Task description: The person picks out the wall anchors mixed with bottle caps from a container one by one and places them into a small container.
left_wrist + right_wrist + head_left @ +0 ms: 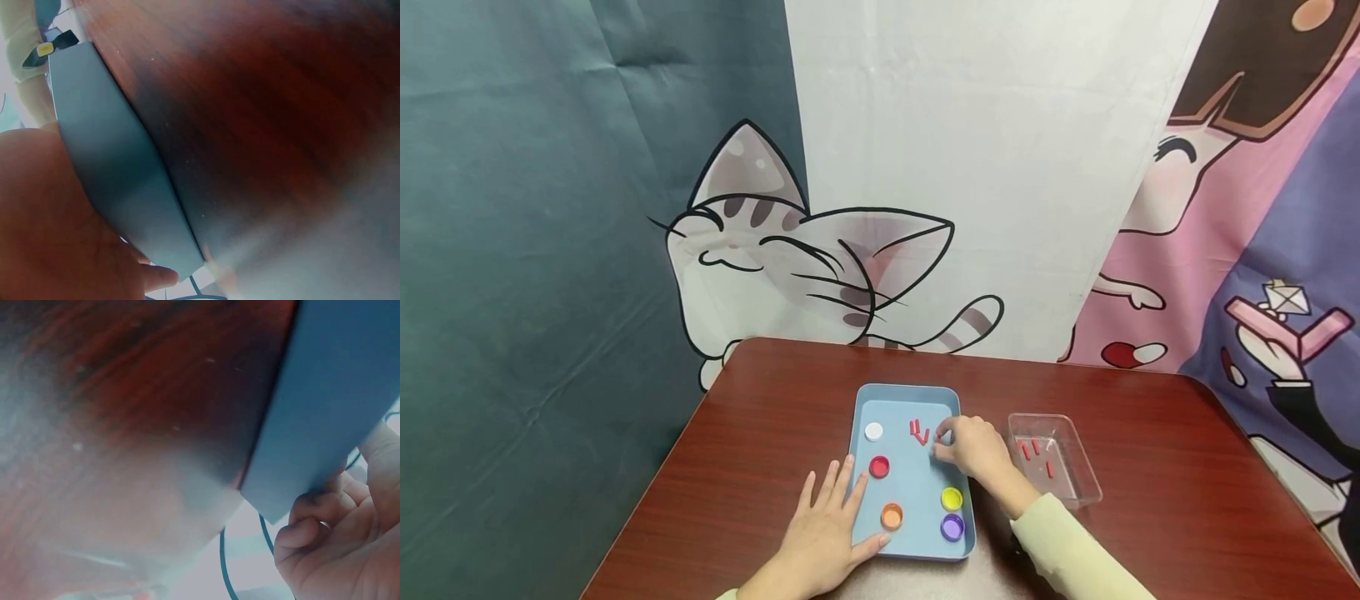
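Observation:
A light blue tray (917, 540) lies on the table, and my left hand (823, 529) rests spread on its left edge, thumb at the near rim. Over the tray's right side, my right hand (973, 450) reaches in with curled fingers and thumb tips close to the tray floor. I cannot tell whether something is between those fingertips. Just left of them lie several short red sticks (922, 437). In the right wrist view the curled right fingers (312, 515) show beside the tray's outer wall (325, 394). The left wrist view shows the left hand against the tray wall (119, 144).
Inside the tray stand small round pieces: white (873, 432), red (879, 467), orange (892, 516), yellow (951, 498) and purple (952, 527). A clear plastic box (1078, 487) holding red sticks (1036, 447) sits right of the tray on the brown table (760, 433). Printed curtains hang behind.

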Available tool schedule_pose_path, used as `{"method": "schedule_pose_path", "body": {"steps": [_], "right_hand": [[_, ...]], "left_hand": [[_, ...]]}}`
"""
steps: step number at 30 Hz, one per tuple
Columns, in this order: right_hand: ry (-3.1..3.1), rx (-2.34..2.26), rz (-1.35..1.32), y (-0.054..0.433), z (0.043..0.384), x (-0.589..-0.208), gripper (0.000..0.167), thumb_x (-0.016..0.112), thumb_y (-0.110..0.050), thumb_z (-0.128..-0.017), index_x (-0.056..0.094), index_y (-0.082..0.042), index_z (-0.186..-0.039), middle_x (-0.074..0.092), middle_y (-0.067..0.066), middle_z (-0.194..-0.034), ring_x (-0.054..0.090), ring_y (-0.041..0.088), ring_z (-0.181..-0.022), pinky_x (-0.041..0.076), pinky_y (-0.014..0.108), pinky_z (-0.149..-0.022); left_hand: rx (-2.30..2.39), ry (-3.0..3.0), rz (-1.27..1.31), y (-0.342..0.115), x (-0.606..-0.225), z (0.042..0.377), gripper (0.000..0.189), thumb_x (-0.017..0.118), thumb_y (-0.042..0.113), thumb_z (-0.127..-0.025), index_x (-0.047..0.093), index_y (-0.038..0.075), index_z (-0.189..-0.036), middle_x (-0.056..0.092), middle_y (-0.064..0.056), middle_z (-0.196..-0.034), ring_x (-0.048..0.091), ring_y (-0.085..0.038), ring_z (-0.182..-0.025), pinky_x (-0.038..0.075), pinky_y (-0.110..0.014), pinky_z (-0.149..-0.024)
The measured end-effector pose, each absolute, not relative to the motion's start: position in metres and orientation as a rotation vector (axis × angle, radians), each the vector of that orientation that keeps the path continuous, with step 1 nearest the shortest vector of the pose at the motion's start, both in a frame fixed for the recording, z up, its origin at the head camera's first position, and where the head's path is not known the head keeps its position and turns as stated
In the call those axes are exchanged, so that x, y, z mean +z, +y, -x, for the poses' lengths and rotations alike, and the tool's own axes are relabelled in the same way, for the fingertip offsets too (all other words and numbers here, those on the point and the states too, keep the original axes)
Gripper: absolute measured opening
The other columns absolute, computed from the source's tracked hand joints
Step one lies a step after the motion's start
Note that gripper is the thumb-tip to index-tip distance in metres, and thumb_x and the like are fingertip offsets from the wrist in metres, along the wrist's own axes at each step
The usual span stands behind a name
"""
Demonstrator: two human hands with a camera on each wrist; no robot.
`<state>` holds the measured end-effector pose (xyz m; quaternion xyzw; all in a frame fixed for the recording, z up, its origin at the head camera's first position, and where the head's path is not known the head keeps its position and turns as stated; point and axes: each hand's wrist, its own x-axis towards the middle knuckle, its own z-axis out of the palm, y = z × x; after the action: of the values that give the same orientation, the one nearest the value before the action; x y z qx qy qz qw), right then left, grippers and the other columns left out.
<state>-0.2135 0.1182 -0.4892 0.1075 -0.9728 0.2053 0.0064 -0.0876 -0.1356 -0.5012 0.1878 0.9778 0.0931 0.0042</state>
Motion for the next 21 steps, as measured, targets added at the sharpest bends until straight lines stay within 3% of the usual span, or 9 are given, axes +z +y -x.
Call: {"method": "schedule_pose_path", "body": {"steps": [9,21], "right_hand": [[-2.908,0.939,-0.361,0.134,0.206,-0.473,0.017,0.085,-0.022,-0.081,0.076,-0.013,-0.093,0.051,-0.006,-0.058,0.045,0.010,-0.051,0.036,0.024,-0.047],[-2.895,1.097,-0.301,0.160,0.202,-0.461,0.019,0.083,-0.021,-0.083,0.076,-0.010,-0.097,0.052,-0.005,-0.064,0.048,0.011,-0.061,0.039,0.025,-0.054]], "left_hand": [[0.285,3.070,-0.585,-0.135,-0.502,0.088,0.091,0.040,0.076,-0.094,0.039,0.011,-0.157,0.026,-0.017,-0.165,0.026,-0.040,-0.151,0.018,-0.065,-0.118],[0.284,3.064,-0.579,-0.136,-0.499,0.088,0.092,0.037,0.078,-0.094,0.039,0.011,-0.157,0.025,-0.017,-0.166,0.025,-0.039,-0.151,0.019,-0.065,-0.118]]}}
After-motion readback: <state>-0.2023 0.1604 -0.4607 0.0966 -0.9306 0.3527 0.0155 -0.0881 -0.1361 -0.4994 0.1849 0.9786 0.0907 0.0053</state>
